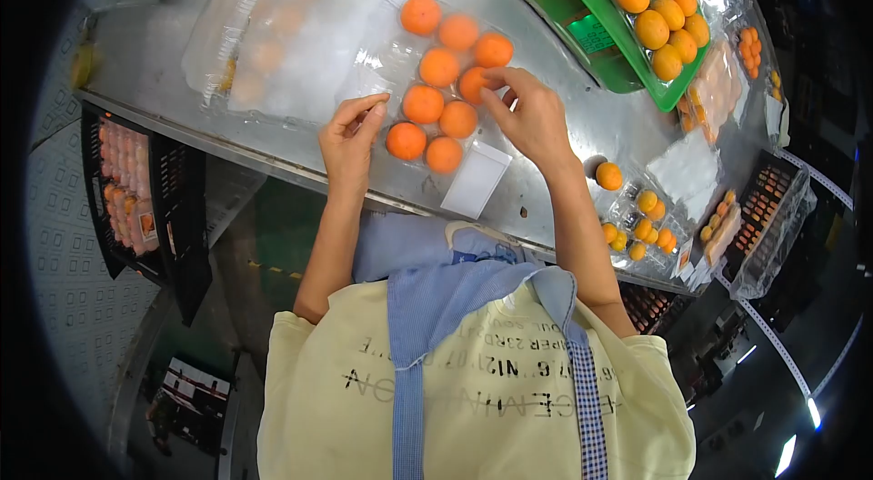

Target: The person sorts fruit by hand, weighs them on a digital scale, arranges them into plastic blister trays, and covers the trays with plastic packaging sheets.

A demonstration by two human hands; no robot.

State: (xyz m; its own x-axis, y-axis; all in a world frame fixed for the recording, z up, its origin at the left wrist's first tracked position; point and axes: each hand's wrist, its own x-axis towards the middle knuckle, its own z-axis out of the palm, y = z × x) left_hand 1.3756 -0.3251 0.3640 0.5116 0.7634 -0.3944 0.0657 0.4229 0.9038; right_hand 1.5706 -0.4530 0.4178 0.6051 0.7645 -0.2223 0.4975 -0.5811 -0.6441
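Several bright orange mandarins (423, 104) sit in rows in a clear plastic tray (373, 71) on the metal table. My right hand (535, 116) reaches in from the right, its thumb and forefinger against one mandarin (474, 85) at the tray's right side. On the tray's left side is my left hand (350, 142), thumb and forefinger pinched together by the clear rim. Whatever lies between those fingertips is too small to make out. A white card (476, 180) lies at the tray's near right corner.
Left of the tray, a misty clear pack (282, 53) holds fruit. Green trays (596, 35) with orange fruit stand at the upper right. One loose fruit (608, 175) and small fruits (646, 230) lie at right. A black crate (136, 198) stands below the table's left edge.
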